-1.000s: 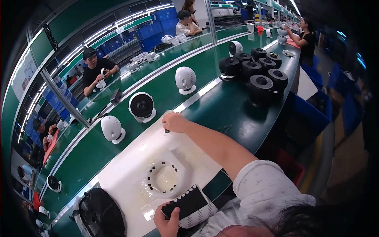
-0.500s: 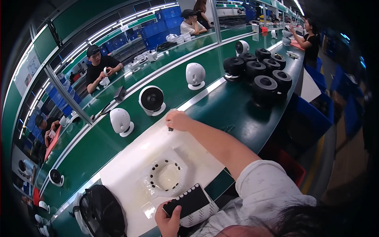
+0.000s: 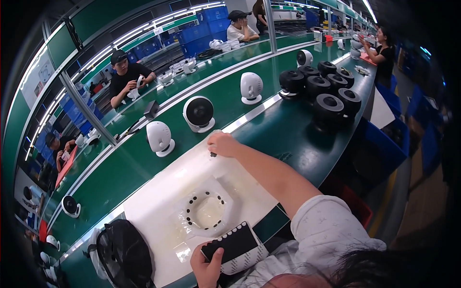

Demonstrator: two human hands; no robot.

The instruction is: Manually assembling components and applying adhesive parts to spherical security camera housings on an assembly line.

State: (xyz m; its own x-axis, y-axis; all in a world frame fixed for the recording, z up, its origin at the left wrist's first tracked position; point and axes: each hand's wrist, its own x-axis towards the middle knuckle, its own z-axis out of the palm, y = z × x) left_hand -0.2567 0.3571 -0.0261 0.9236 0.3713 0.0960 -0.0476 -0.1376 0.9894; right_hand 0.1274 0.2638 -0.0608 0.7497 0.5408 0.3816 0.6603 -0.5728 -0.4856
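My left hand (image 3: 206,265) grips a folded sheet (image 3: 235,247) with a black face, a scalloped edge and a patterned white backing. At the far edge of a white work mat (image 3: 163,187), my right hand (image 3: 222,144) has its fingers drawn together. A small dark bit shows below those fingertips; whether they pinch it I cannot tell. Between my hands a white block with a round opening (image 3: 230,201) lies on the mat under clear film, with several black dots around the opening's rim.
White fans (image 3: 199,114) stand in a row on the green belt (image 3: 120,165) beyond the mat. Several black round units (image 3: 329,103) crowd the right bench. A black mesh bag (image 3: 124,252) lies at the left. Across the belt, a person (image 3: 127,79) handles a white part.
The fans on the belt have shifted a little to the right and away. My head view has turned slightly. Both hands keep nearly the same pose and place over the mat.
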